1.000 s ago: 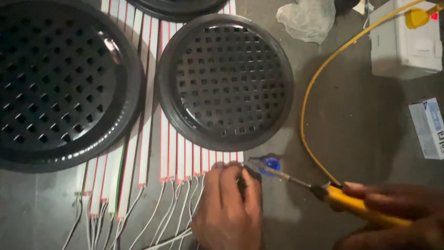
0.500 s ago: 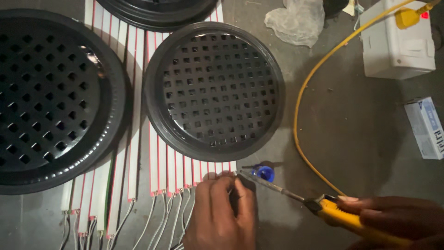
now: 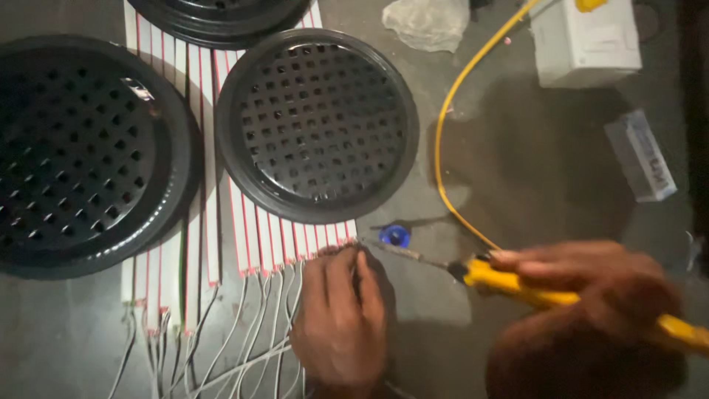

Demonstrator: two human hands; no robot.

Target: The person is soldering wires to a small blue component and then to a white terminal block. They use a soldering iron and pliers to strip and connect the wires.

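Since a second before, I'd kept my left hand (image 3: 341, 319) pressed flat on the strips (image 3: 295, 242) and my right hand (image 3: 591, 295), fisted round the iron (image 3: 517, 284), had brought its tip to them.

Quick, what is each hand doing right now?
Left hand: pressed down on the white strips, fingers together, gripping nothing visible.
Right hand: closed around the yellow-handled soldering iron.

Setting: you worked in a small electrical repair or assembly workshop, on a bare grey floor (image 3: 532, 185). Evidence: a yellow-handled soldering iron (image 3: 532, 292); wired white strips (image 3: 251, 244) left of its tip; black perforated round covers (image 3: 317, 122) above; a white socket box (image 3: 587, 41) beyond.
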